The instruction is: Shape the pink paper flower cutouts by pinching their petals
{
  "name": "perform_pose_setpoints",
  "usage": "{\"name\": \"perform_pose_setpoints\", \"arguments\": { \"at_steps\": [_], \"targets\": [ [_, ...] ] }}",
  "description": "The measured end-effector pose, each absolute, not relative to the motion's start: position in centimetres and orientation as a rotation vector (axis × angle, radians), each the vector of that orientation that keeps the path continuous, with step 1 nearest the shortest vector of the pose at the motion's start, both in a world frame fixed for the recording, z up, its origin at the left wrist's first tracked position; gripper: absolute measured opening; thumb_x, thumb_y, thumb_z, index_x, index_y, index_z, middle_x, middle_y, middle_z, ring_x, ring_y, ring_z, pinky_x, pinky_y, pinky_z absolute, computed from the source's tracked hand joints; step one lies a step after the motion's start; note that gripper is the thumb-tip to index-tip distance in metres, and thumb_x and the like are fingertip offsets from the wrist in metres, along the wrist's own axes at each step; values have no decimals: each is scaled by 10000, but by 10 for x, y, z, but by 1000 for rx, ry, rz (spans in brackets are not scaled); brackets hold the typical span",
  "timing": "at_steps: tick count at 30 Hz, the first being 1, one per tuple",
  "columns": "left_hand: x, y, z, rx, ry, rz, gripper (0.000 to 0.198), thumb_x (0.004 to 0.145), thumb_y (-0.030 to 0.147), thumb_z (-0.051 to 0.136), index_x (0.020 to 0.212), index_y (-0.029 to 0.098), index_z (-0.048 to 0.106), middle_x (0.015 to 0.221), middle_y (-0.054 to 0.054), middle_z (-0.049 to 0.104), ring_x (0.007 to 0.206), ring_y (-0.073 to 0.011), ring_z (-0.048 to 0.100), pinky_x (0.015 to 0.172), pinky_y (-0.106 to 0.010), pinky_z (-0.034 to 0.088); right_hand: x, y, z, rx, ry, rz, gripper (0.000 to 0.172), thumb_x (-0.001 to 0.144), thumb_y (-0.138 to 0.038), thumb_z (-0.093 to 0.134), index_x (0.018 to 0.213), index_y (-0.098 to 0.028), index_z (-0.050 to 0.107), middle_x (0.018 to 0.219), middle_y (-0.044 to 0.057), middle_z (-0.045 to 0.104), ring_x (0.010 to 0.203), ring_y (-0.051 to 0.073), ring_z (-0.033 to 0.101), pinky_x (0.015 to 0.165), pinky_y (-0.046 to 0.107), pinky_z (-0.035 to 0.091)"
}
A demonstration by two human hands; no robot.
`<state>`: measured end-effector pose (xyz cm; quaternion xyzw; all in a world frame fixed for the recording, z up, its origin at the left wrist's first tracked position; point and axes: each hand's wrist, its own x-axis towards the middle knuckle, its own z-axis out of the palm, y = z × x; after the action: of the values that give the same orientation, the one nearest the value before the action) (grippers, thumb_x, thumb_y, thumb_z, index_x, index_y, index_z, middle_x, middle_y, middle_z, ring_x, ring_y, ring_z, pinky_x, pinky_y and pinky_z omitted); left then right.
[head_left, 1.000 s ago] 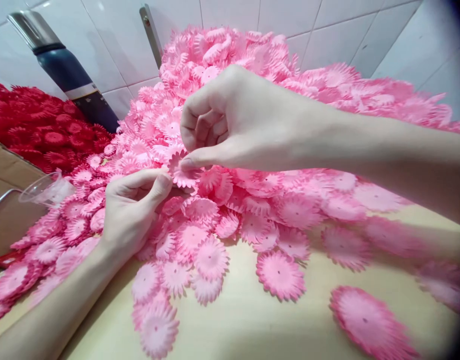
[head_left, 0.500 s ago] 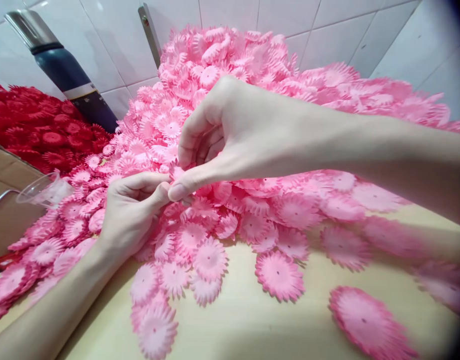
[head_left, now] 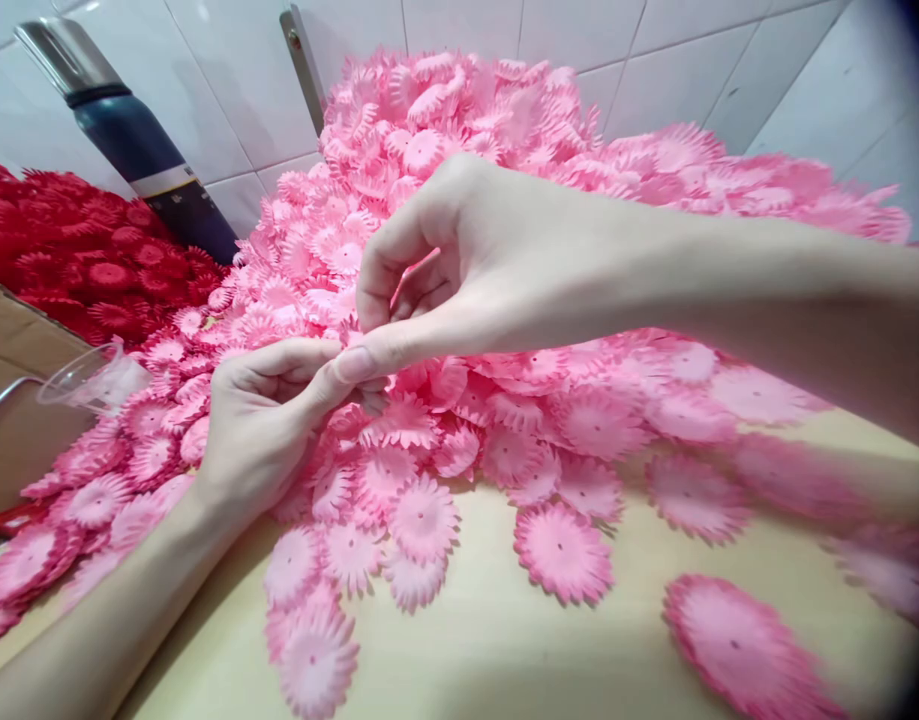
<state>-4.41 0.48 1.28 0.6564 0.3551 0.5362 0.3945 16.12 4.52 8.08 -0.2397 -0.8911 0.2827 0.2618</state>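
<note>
Flower [head_left: 349, 329] mostly hidden behind touching thumbs [head_left: 354, 364], pinched in right grip [head_left: 489, 270]; left grip [head_left: 258, 425] narrow, contents unclear

- Lower centre of the frame: bare bench [head_left: 496, 650] leaves a low lane between the overlapping pink discs [head_left: 314, 640] on its left and the large disc [head_left: 729, 635] at lower right.
- Above that lane, a single disc [head_left: 564, 555] lies flat, low enough to pass over.
- Middle: the left hand [head_left: 262, 425] and right hand [head_left: 489, 265] meet at the fingertips, blocking the way between them; the right forearm [head_left: 766, 275] bars the route from lower right to the back.
- Upper centre: the pink heap [head_left: 459, 105] rises against the tiled wall [head_left: 219, 90].
- Upper left: a tilted bottle [head_left: 140, 150] and red heap [head_left: 39, 235] obstruct.
- Left edge: a cardboard box [head_left: 16, 360] and clear plastic cup [head_left: 91, 380] narrow access.
</note>
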Motion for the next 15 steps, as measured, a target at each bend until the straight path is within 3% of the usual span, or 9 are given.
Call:
{"name": "perform_pose_setpoints", "arguments": {
  "at_steps": [6,15],
  "targets": [
    [-44,6,11,1654,875,1383,96,865,211,677,855,215,773,745,3,757,609,-95,688,658,-206,606,162,49,79,-696,-2399,749,238,804,-310,706,641,-145,652,594,-2,621,522,74,537,409,192,335],
    [-41,6,10,1554,965,1391,54,843,231,700,824,192,732,709,5,703,652,-104,678,679,-192,588,155,41,80,-687,-2500,410,118,747,-53,612,662,-136,609,716,28,633,670,115,558,535,212,385]
  ]
}}
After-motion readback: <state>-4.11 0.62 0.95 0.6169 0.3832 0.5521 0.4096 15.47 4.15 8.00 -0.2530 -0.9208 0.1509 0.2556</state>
